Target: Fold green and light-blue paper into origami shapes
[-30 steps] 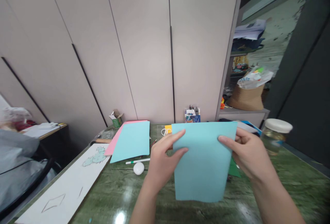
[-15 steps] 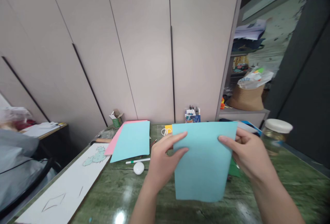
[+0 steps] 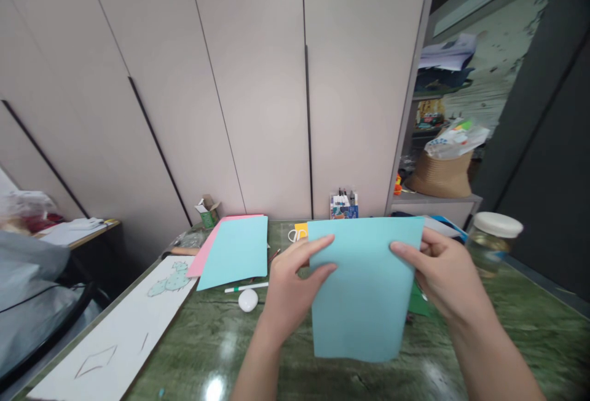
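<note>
Pinching a light blue sheet of paper by its upper corners, left hand and right hand grip something thin, floppy, easily creased.

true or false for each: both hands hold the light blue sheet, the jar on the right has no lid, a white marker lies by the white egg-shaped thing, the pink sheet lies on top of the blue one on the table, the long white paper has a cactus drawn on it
1. Both hands hold the light blue sheet. True: the left hand grips its left edge and the right hand its right edge.
2. The jar has no lid. False: a white lid sits on it.
3. A white marker lies by the white egg-shaped thing. True.
4. The pink sheet lies on top of the blue sheet on the table. False: the pink one is underneath.
5. The long white paper has a cactus drawn on it. True, in green near its far end.
</note>
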The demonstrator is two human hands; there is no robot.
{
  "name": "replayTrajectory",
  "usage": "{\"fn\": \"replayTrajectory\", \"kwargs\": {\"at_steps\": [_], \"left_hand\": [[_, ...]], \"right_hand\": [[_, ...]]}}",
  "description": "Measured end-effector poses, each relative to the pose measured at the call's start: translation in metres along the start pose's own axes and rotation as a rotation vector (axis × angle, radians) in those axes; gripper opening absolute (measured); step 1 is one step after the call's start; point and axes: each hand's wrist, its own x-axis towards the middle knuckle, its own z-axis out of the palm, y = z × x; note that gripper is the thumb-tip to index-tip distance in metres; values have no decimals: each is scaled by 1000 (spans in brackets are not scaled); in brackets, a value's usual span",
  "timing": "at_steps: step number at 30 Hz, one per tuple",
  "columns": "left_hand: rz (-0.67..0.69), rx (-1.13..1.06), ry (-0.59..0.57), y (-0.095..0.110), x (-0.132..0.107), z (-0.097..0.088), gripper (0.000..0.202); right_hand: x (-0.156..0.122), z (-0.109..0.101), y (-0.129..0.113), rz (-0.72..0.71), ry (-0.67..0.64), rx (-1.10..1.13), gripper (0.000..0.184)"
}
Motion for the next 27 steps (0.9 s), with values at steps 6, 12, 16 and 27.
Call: {"fn": "replayTrajectory", "kwargs": {"at_steps": [6, 12, 16, 27], "left_hand": [[6, 3, 7, 0, 0, -1, 37], [9, 17, 5, 0, 0, -1, 36], [1, 13, 5, 0, 0, -1, 37], [-77, 13, 8, -4, 1, 2, 47]], "right_hand": [[0, -1, 1, 7, 2, 1, 27], [-1, 1, -1, 14, 5, 2, 24], [0, 0, 1, 9, 2, -12, 25], [8, -1, 1, 24, -91, -14, 34]]}}
